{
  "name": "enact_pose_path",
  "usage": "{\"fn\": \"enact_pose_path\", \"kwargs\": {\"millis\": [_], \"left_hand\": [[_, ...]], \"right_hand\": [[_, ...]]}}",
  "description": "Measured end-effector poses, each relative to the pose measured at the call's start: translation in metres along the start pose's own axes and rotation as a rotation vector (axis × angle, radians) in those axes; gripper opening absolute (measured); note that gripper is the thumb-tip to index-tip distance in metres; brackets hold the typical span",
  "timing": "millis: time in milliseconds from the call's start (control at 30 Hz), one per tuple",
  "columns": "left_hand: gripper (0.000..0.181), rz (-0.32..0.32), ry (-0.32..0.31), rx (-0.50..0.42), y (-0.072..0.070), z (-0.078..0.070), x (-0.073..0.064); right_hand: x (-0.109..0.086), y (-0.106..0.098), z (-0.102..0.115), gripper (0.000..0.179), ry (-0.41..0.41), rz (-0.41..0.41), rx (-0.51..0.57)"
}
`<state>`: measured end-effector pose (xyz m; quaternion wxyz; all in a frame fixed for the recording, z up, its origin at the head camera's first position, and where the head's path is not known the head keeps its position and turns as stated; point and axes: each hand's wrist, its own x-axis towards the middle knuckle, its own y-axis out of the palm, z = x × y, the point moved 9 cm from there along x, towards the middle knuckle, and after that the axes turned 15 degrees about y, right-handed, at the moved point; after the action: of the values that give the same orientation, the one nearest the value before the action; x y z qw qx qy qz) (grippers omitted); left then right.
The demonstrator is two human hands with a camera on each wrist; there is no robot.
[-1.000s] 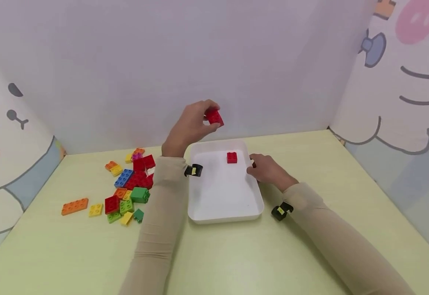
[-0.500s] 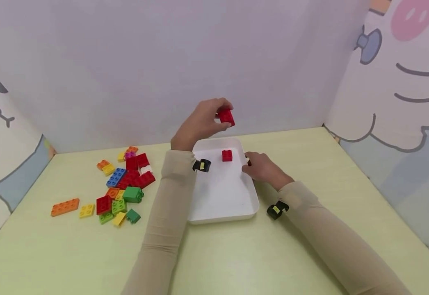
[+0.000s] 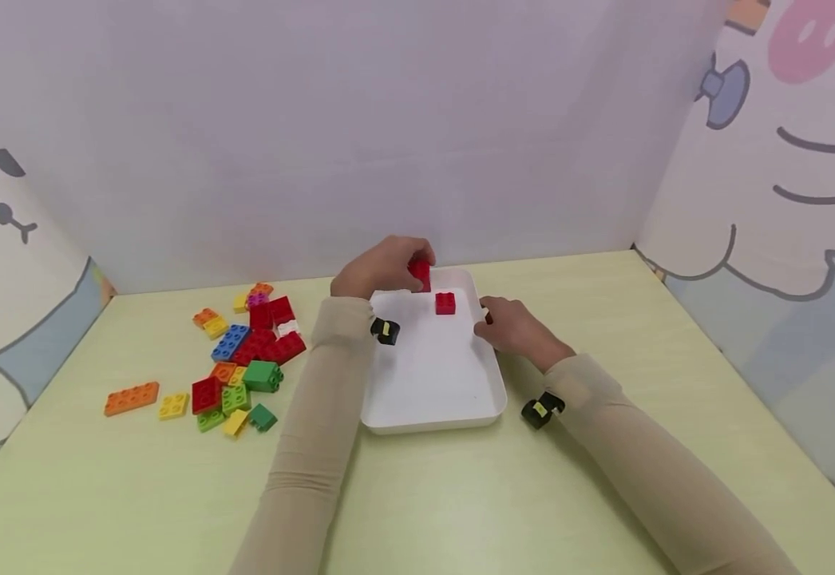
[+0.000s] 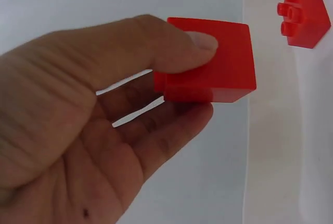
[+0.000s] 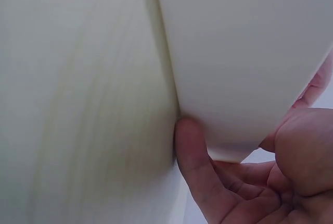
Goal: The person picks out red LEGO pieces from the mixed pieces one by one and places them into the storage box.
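My left hand point(image 3: 381, 266) pinches a red toy brick point(image 4: 229, 60) between the thumb and fingers. It holds this brick over the far left part of a white tray point(image 3: 432, 391). A second red brick point(image 3: 445, 303), with studs, sits inside the tray near its far right corner. In the left wrist view that second brick shows at the upper right, apart from the held one. At the tray's right side, my right hand point(image 3: 521, 329) grips the wall. The right wrist view shows a fingertip point(image 5: 191, 130) against the outer wall low by the table, with the thumb side at the rim.
Left of the tray lies a loose pile of toy bricks, among them a blue brick point(image 3: 231, 343), a green brick point(image 3: 263, 375) and several red ones. An orange long brick point(image 3: 132, 398) lies farthest left. Behind the pale table point(image 3: 432, 503) rises a light wall point(image 3: 317, 144).
My left hand first moved right with the red brick, then came down with it to the tray's far end. The right hand stays at the tray's right side.
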<state>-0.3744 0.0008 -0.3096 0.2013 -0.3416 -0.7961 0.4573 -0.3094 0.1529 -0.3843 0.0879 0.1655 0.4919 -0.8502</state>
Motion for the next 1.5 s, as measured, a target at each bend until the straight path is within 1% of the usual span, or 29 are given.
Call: {"fn": "enact_pose_path", "kwargs": {"millis": [133,267,400,633,900,1067,1167,1333,1400,1500], "left_hand": [[0.039,0.055,-0.038,-0.002,0.013,0.008,0.005],[0.039,0.091,-0.075,0.007,0.02,0.014,0.008],[0.039,0.1,-0.107,-0.003,0.024,0.02,0.006],[0.037,0.093,-0.125,-0.018,0.03,0.027,0.005],[0.038,0.096,-0.16,-0.016,0.032,0.031,0.004],[0.037,0.106,-0.168,-0.031,0.035,0.034,0.005],[0.037,0.101,-0.175,-0.035,0.036,0.035,0.006],[0.039,0.109,-0.204,-0.047,0.038,0.038,0.003],[0.041,0.115,-0.211,-0.052,0.038,0.04,0.001],[0.043,0.109,-0.204,-0.061,0.033,0.039,-0.002]], "right_hand": [[0.001,-0.001,-0.004,0.053,0.012,0.001,0.006],[0.001,-0.003,-0.007,0.055,0.018,-0.002,0.002],[0.0,-0.003,-0.008,0.055,0.011,-0.001,0.008],[-0.001,-0.002,-0.008,0.055,0.001,-0.002,0.011],[-0.002,-0.003,-0.008,0.054,0.008,-0.003,0.01],[0.0,-0.002,-0.009,0.054,0.01,-0.001,0.007],[0.001,-0.002,-0.01,0.054,0.009,-0.004,0.005],[0.001,-0.001,-0.009,0.053,0.007,-0.006,0.005],[0.001,0.0,-0.008,0.053,0.005,-0.004,0.004],[0.002,0.001,-0.006,0.054,0.001,0.0,0.006]]}}
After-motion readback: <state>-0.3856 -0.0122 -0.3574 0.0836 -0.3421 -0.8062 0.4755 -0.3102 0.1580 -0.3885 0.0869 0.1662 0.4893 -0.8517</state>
